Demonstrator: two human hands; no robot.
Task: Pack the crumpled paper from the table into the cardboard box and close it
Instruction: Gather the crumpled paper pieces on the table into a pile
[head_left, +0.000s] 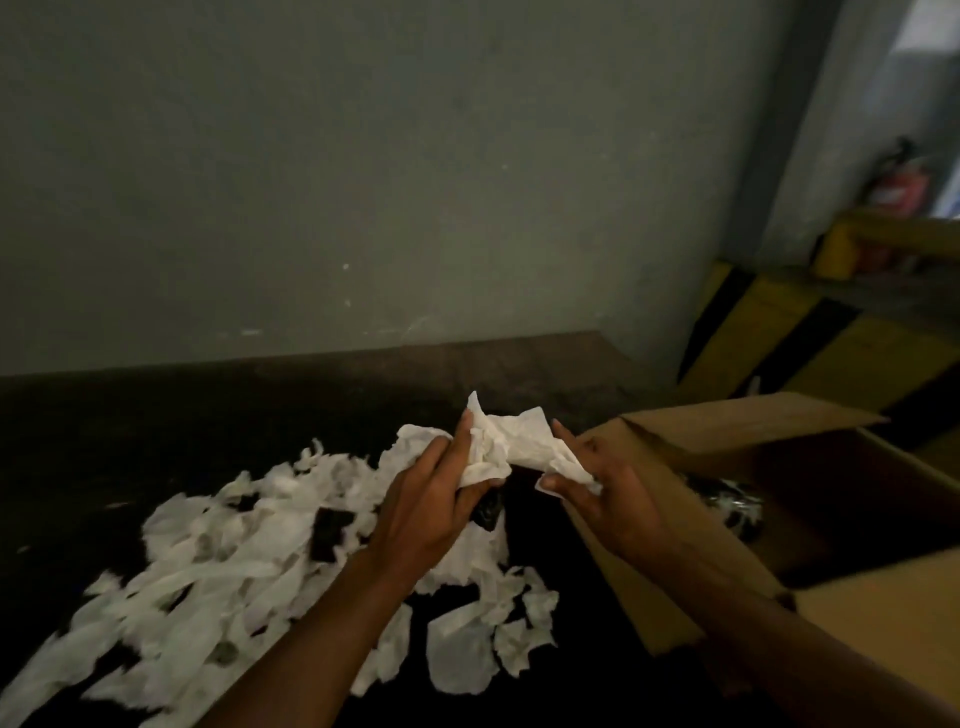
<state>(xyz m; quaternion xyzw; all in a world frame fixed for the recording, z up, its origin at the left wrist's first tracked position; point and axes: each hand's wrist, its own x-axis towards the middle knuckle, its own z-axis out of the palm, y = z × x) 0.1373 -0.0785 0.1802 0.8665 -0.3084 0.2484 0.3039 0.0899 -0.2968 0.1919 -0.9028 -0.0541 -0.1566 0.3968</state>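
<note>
While a grey wall (363, 156) fills the background, you work at a dark table (156, 415) pushed against it, with the job plainly in its early stages. Beyond the table's far right corner slants a yellow-and-black striped barrier (779, 332). The cardboard box (727, 431) stands at the table's right edge, its flaps folded out and its mouth open. Something dark and glossy lies inside, too dim to identify, and little or no white paper shows in there.

A broad spread of torn and crumpled paper (234, 561) covers the table from the near left corner to the middle, ending just beside the box's left flap. Your left hand (436, 499) and right hand (618, 493) meet above the table's middle, between the spread and the box. They share one wad of paper (509, 441). The left hand's fingers curl round its left end, and the right hand pinches its right end between thumb and fingers. The wad hangs clear of the table, close to the box's left flap but not yet over the opening.

Judging by what lies here, nearly all the packing is left. This wad must go in, the whole spread must follow, and the flaps are yet to be folded shut.
</note>
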